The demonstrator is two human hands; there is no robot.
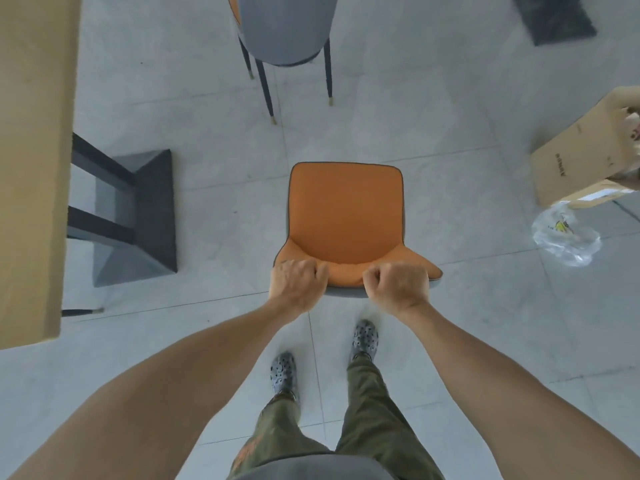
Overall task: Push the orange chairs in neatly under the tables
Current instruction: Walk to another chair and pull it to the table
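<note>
- Far left, the table runs down the edge of the view, its dark base planted on the pale floor – that looks like the likely parking spot.
- Left hand is clamped over the top of the chair's backrest, fingers curled round the left end of it.
- Centre stage, the orange chair stands out in the open floor, well apart from the table, seat facing away from the person and nothing on it.
- Right hand mirrors the left, knuckles up, gripping the backrest's right end – a good even hold.
- Handling call: padded seat and slim frame suggest a light chair, stiff enough to steer from the backrest; on smooth tile the legs should slide, though they may chatter or catch at a grout line.
- Further ahead, a second chair shows its grey back.
- Far right, a cardboard box and a crumpled clear plastic bag sit on the floor, near enough to mind when swinging the chair round.
</note>
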